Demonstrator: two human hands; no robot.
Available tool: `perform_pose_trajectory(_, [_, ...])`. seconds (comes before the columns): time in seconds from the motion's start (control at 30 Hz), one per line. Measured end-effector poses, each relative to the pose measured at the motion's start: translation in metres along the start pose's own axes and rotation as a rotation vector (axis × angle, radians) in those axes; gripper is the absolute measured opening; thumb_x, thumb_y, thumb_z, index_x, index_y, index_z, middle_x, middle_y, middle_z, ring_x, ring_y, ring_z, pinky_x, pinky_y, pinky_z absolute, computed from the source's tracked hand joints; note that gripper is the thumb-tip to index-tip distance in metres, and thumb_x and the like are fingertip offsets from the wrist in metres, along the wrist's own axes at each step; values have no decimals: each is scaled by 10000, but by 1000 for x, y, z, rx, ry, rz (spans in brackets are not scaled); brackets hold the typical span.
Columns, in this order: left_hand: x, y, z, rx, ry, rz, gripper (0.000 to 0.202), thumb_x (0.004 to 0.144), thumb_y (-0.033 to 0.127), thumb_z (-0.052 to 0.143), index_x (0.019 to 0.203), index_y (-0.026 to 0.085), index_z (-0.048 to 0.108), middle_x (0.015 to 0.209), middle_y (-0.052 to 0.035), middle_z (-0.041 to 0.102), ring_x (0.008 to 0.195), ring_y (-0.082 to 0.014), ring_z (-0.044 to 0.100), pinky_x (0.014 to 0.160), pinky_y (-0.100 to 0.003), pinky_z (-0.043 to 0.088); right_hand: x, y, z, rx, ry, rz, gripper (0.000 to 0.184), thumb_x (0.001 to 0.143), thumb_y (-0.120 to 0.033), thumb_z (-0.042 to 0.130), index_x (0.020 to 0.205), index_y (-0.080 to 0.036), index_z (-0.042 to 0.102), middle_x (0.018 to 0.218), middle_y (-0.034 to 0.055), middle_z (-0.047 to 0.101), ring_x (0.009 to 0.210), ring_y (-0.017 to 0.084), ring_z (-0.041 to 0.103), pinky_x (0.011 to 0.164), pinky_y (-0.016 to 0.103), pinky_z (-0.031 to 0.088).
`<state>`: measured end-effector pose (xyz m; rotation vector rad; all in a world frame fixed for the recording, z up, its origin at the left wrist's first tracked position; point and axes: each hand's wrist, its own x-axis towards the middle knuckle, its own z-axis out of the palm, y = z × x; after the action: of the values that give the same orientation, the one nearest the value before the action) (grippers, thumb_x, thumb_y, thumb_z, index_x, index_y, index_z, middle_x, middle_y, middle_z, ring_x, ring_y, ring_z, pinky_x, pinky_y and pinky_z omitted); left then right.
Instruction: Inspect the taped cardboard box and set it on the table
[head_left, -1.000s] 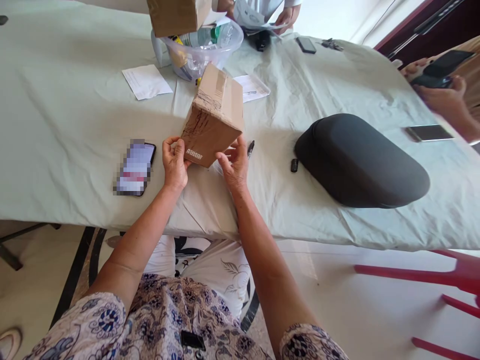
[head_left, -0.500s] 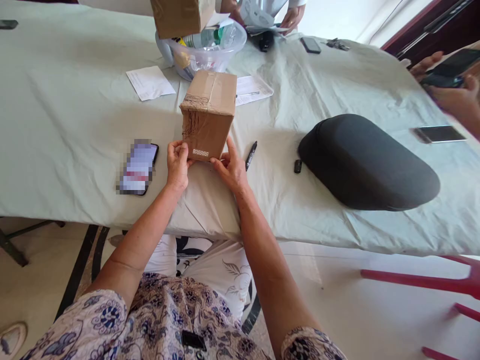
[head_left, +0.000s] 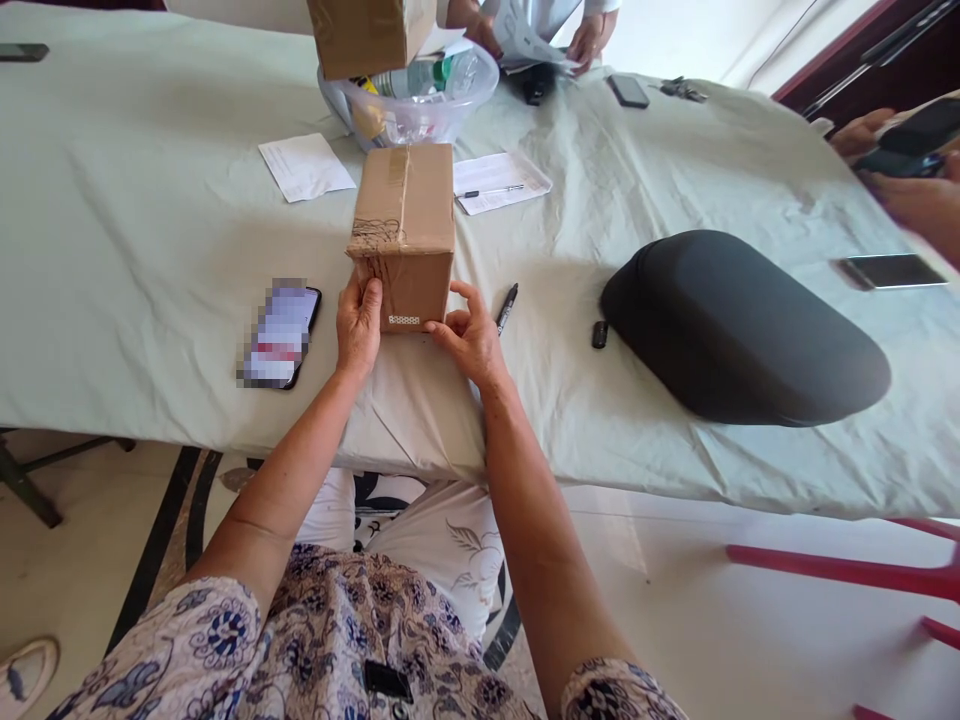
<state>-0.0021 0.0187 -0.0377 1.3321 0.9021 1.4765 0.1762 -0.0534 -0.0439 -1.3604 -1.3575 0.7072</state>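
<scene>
A taped brown cardboard box (head_left: 409, 215) with black scribbles on its near left corner is between my hands over the cloth-covered table. My left hand (head_left: 359, 322) grips its near left corner, thumb on the front face. At the lower right front corner, my right hand (head_left: 471, 338) holds the box with thumb and fingers. Just right of that hand lies a black marker pen (head_left: 508, 308), its cap (head_left: 599, 334) farther right. A phone (head_left: 281, 337) with a lit, blurred-out screen lies left of my left hand.
Behind the box stands a plastic basin (head_left: 442, 118) of bottles, a second carton (head_left: 367, 40) above it. Papers (head_left: 306, 167) and a pen (head_left: 489, 191) lie nearby. A black padded seat (head_left: 742, 325) rests right. Other people's hands hold sheets (head_left: 525, 40) and a dark device (head_left: 911, 140).
The box has turned and shifted slightly left and nearer, showing more of its top. My left hand has moved farther up its corner. The co-worker's sheets have moved.
</scene>
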Motion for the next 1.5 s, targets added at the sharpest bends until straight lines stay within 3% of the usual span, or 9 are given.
perform_pose_trajectory(0.2, [-3,-1,2,-51,130,-72,695,832,860,595,1030,213,752,1077,-85,764,1190,-264,694,1110,-400,521,0,9,0,-42,-22,-10,683,902,-667,703,1428,-308,456,754,-60,628,575,146,547,618,334,513])
perform_pose_trajectory(0.4, [-3,8,3,-49,125,-60,670,861,851,567,995,222,758,1041,-70,781,1057,-242,714,999,-362,540,-2,-1,-1,-46,-34,31,760,825,-709,757,1379,-277,466,603,-113,545,516,146,497,573,315,435])
perform_pose_trajectory(0.63, [-3,11,3,-52,28,-5,626,923,804,526,1042,230,744,1060,-65,763,1053,-231,699,980,-331,525,-2,-15,-3,-104,-46,-26,723,731,-948,623,810,-237,522,583,-59,516,555,113,453,587,286,353])
perform_pose_trajectory(0.77, [-10,18,6,-4,74,49,686,901,810,561,1278,242,639,1303,-111,698,1270,-263,651,1145,-383,468,-2,-20,-1,-112,-28,-33,727,739,-951,615,785,-231,529,592,-55,513,562,108,428,593,284,348])
perform_pose_trajectory(0.9, [-16,29,7,94,46,219,998,734,843,737,1494,253,472,1618,-164,466,1594,-335,380,1321,-462,304,-1,-22,1,-132,-39,-35,711,748,-934,628,806,-229,560,592,-52,519,552,109,417,589,287,347])
perform_pose_trajectory(1.07, [-19,36,8,272,8,310,1114,529,823,885,1415,216,590,1642,-204,411,1630,-434,276,1353,-552,219,-1,-19,5,-188,-77,-55,728,795,-955,519,843,-230,573,644,-29,569,566,112,445,592,288,361])
perform_pose_trajectory(1.23, [-19,36,9,345,2,307,957,608,745,895,1355,205,640,1629,-215,409,1596,-454,329,1334,-575,244,-1,-18,7,-149,-82,-94,659,850,-885,552,836,-227,574,677,-21,575,594,116,478,613,289,404])
perform_pose_trajectory(1.37, [-21,35,6,377,-48,392,812,707,665,856,1342,214,626,1628,-194,420,1578,-436,365,1327,-585,256,-1,-19,3,-26,206,-187,677,862,-860,572,1162,-254,605,916,38,651,753,165,607,688,316,489])
perform_pose_trajectory(1.5, [-21,38,6,290,-131,382,739,601,573,939,1205,233,683,1630,-173,432,1586,-455,339,1316,-595,270,-2,-16,-3,-12,521,-204,1026,811,-936,527,1612,-363,237,1521,144,472,1322,308,591,969,459,549])
